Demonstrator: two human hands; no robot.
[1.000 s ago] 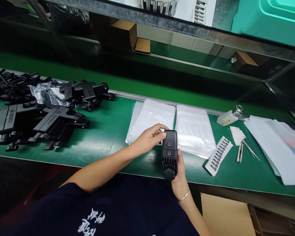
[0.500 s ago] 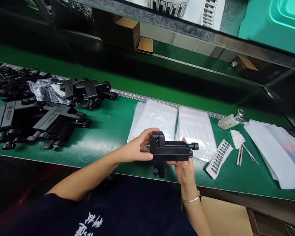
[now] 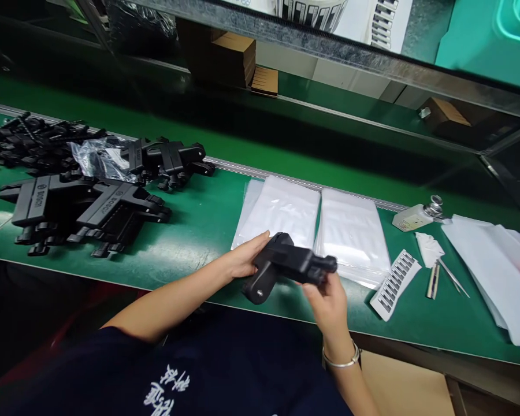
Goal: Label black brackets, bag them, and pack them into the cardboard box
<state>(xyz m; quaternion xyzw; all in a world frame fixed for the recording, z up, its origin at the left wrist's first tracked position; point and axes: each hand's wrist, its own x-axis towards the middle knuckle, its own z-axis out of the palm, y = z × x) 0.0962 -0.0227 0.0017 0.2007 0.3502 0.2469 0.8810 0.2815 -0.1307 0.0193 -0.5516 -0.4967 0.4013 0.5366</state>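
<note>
Both of my hands hold one black plastic clamp part (image 3: 288, 267) just above the near edge of the green bench (image 3: 199, 225). My left hand (image 3: 245, 260) grips its left end, where a round knob points down toward me. My right hand (image 3: 329, 300), a silver bracelet on its wrist, grips the right end from below. The part lies roughly level, tilted slightly. Behind it two stacks of clear plastic bags (image 3: 281, 211) lie flat on the bench.
A pile of black clamp parts (image 3: 91, 205) and a crinkled clear bag (image 3: 99, 162) lie at the left. At the right are a barcode label strip (image 3: 395, 283), tweezers (image 3: 433, 277), a small bottle (image 3: 418, 215) and white sheets (image 3: 494, 266). A shelf with cardboard boxes (image 3: 229, 55) stands behind.
The part was upright in my hands, then turned sideways, and now its knob end swings down toward me. The view shifted slightly to the left.
</note>
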